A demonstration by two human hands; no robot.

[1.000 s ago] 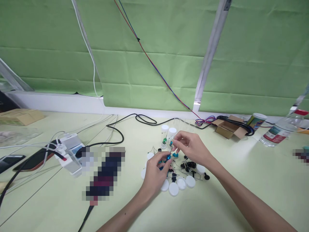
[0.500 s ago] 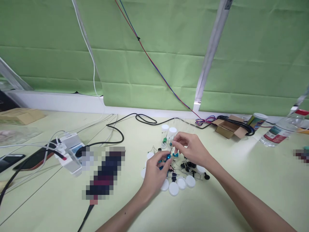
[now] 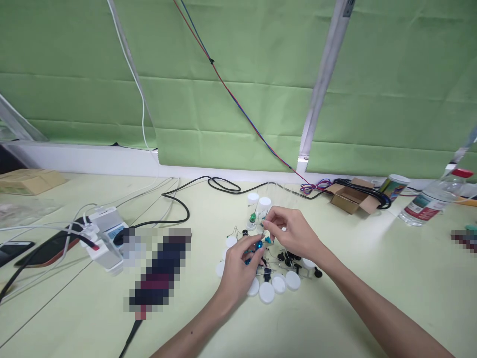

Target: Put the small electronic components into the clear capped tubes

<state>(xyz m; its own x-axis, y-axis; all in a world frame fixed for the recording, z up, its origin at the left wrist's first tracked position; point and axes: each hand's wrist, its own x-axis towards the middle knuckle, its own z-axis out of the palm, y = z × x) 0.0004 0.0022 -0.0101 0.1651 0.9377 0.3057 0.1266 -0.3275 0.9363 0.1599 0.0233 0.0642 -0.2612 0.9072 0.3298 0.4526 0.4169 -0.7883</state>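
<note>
Over a small cluster of parts on the pale green table point(image 3: 335, 318), my left hand point(image 3: 238, 268) is curled, pinching a small blue bead-like piece point(image 3: 259, 244) on thin wire. My right hand point(image 3: 292, 232) is above and to the right, fingertips pinched on a thin wire with a teal piece point(image 3: 268, 240). Below the hands lie several white round caps point(image 3: 267, 292) and small black pieces point(image 3: 288, 258). Two white-capped clear vials point(image 3: 265, 207) stand just behind, with a green bead point(image 3: 253, 217) beside them.
A white power adapter point(image 3: 106, 233) with cables sits at the left, near a phone point(image 3: 15, 247). A black cable point(image 3: 194, 191) loops across the back. An open cardboard box point(image 3: 350, 198), a cup point(image 3: 394, 186) and a water bottle point(image 3: 432, 204) stand at the right.
Both hands stay over the cluster with the same pinches. My right fingertips have dipped slightly toward the left hand. The view has shifted a little.
</note>
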